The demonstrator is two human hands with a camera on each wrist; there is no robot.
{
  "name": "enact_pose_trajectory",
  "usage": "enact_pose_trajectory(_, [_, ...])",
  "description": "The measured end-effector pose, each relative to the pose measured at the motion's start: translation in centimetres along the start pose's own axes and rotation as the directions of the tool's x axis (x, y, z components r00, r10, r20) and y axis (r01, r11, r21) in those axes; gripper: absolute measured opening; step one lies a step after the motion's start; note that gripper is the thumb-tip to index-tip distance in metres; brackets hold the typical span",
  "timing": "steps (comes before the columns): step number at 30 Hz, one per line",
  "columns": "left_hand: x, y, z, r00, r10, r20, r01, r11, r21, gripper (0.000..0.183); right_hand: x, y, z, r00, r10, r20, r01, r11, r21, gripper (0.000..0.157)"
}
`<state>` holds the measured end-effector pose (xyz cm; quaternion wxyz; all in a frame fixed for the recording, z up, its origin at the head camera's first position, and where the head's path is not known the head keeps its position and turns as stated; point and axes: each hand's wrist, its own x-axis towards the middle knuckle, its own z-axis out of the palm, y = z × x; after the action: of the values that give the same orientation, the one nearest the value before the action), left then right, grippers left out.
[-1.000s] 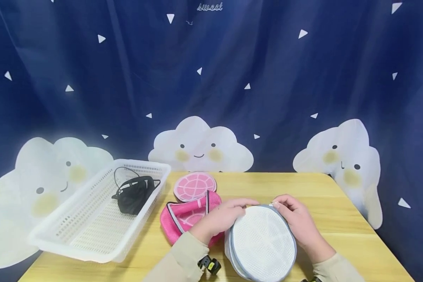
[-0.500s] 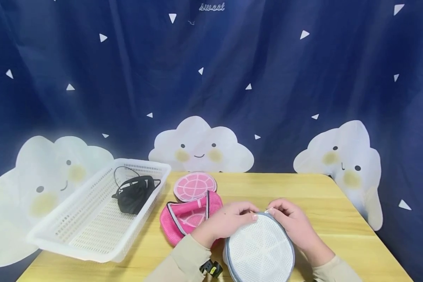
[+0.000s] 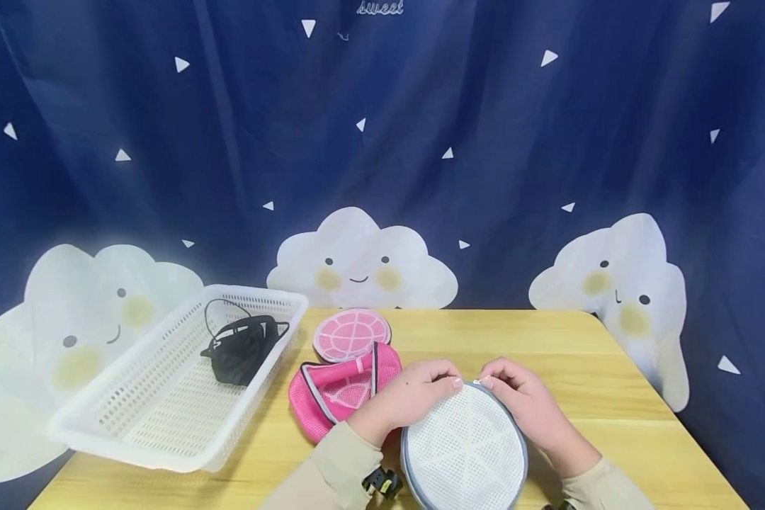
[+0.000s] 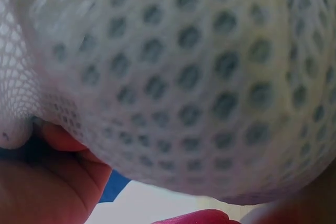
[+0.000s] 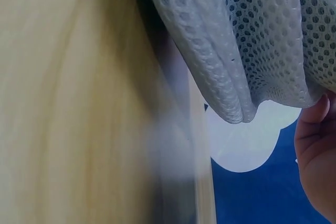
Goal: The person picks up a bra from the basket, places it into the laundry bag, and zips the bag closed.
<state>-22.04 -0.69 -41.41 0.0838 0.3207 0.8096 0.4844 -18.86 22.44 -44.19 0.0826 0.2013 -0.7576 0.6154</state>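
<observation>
A round white mesh laundry bag (image 3: 465,453) with grey-blue edging stands at the front of the table, its flat circular end tilted up. My left hand (image 3: 417,393) pinches the far side of its rim between thumb and fingers. Close beside it, my right hand (image 3: 525,404) pinches a small white zipper pull (image 3: 478,382) on that rim. White mesh (image 4: 189,72) fills most of the left wrist view, with fingers at its lower left edge. In the right wrist view, the bag's folded mesh side (image 5: 262,35) hangs above the wooden surface, with the thumb at its edge.
A pink mesh bag (image 3: 306,404) with an opening edged in grey and black lies left of the left hand. Behind it is a flat round pink mesh piece (image 3: 352,334). A white plastic basket (image 3: 166,453) at the left holds a black strapped fabric item (image 3: 245,354).
The right hand has moved left along the rim, toward the left hand. The white bag has shifted slightly left, and the left thumb has come onto the rim's near face.
</observation>
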Motion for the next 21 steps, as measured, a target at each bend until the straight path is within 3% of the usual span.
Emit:
enact_pose_trajectory(9, [-0.1, -0.6, 0.1, 0.998, -0.048, -0.046, 0.044, 0.996, -0.078, 0.013, -0.3, 0.2, 0.0, 0.999, 0.010, -0.038, -0.010, 1.000, -0.002, 0.005])
enact_pose_trajectory(21, [0.3, -0.6, -1.0, 0.985, -0.098, -0.139, 0.089, 0.994, -0.069, 0.015, 0.3, 0.2, -0.4, 0.991, 0.033, -0.133, -0.034, 0.999, -0.009, 0.010])
